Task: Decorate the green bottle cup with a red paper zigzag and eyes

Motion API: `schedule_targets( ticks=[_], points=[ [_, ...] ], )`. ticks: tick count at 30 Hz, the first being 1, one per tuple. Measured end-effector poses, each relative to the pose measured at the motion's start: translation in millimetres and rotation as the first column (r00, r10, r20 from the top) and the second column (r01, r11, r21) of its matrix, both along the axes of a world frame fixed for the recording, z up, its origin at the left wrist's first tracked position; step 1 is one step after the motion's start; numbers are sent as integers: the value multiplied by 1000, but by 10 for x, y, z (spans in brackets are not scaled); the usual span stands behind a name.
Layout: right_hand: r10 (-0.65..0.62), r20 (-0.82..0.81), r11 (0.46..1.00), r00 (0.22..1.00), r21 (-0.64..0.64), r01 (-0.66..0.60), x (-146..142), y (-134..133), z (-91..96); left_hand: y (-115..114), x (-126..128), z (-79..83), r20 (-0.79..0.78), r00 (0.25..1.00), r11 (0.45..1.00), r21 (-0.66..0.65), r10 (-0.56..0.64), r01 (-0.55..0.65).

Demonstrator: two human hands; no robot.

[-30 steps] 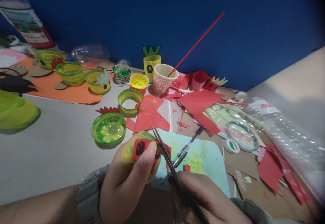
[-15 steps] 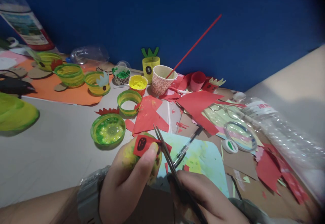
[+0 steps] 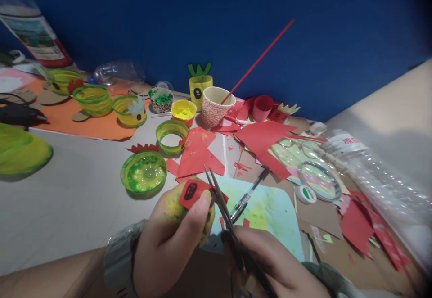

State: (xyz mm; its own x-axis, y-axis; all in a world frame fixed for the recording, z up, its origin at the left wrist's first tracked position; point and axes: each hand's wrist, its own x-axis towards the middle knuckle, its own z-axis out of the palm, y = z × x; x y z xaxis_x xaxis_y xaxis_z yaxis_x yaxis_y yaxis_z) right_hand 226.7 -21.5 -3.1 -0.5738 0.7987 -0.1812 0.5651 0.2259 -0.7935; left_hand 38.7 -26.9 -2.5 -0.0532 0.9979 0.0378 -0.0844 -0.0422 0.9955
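Observation:
Between thumb and fingers, my left hand [image 3: 165, 244] pinches a small piece of red paper [image 3: 197, 194] with black oval drawings on it. Green and yellow paint smears that hand, and a watch [image 3: 121, 262] is on its wrist. My right hand [image 3: 273, 262] grips dark-handled scissors [image 3: 224, 217]. Their blades are slightly apart and reach across the right part of the red paper; exactly where the paper meets the blades is hard to see. Below them a paint-stained light-blue sheet [image 3: 273, 212] bears a pen [image 3: 248, 196].
Green-and-yellow painted rings, a painted bottle base [image 3: 143, 172] and a cup of yellow paint [image 3: 184, 110] stand beyond my hands. A patterned cup [image 3: 216, 113] holds a red stick. Red paper scraps [image 3: 199, 151] and plastic bottles [image 3: 381, 172] lie to the right.
The red paper has turned slightly in my left hand. The scissors have barely moved and still cross the paper.

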Motion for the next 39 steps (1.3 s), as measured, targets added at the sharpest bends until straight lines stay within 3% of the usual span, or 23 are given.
schedule_targets(
  ticks=[6,12,17,24,29,39],
  points=[
    [-28,20,999,999,-25,28,-48,7,132,10,-33,0,-41,994,995,-10,-99,99],
    [-44,-22,998,999,-38,43,-57,25,88,5,-22,-14,-141,987,996,37,-76,82],
    [-79,4,995,997,-52,79,-52,-4,150,6,-19,-34,-100,987,992,11,-126,127],
    [-66,16,994,998,-91,67,-47,1,160,-2,-23,-22,-90,988,991,48,-122,127],
    [-57,30,995,998,-79,59,-51,-1,163,-8,-18,-47,-14,995,994,27,-102,102],
    [-35,21,999,999,-13,35,-10,-7,115,-2,-20,-62,-22,999,999,6,-48,48]
  ],
)
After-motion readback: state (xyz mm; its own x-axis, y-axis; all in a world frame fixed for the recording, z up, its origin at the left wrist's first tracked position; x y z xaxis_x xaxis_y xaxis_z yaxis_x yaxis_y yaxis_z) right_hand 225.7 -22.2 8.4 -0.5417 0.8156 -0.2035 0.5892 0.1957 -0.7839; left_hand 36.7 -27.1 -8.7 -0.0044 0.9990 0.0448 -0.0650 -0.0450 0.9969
